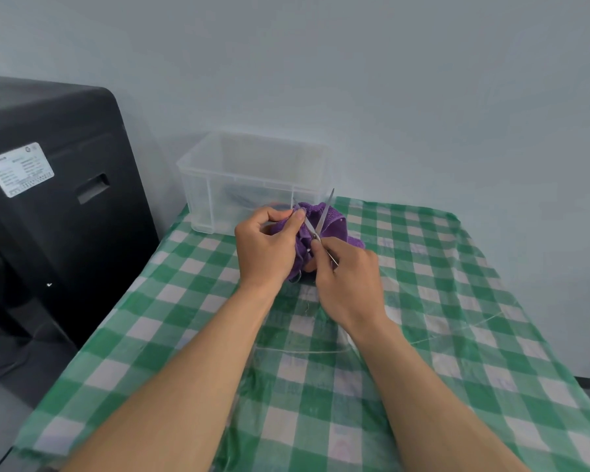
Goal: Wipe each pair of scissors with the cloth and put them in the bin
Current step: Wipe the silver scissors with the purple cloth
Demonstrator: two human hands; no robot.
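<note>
Item under handling: scissors (pixel 325 215), metal, held in the air above the far half of the counter (pixel 430 301), just in front of the bin (pixel 201 199). Blades stand spread in a narrow V. The long axis runs from the handles, low and toward the near edge, up to the tips, which point toward the far edge; the right-hand tip rises level with the bin's front wall. The handles are hidden inside the right hand (pixel 349 277), whose grip is closed round them with the forefinger laid up to the pivot. The left hand (pixel 266 248) has its grip closed on the purple cloth (pixel 337 227), thumb and forefinger pinching a fold of it round the left blade near its tip. The rest of the cloth hangs bunched behind and below the blades, between the two hands; whether it touches the counter cannot be told. The bin, of clear plastic and open-topped, sits at the far left corner of the counter against the wall (pixel 423 97); blurred coloured shapes show through its front wall and cannot be identified. The counter carries a green-and-white checked cover under a creased clear sheet. A black machine (pixel 65 233) bearing a white label (pixel 18 169) stands off the counter's left edge.
</note>
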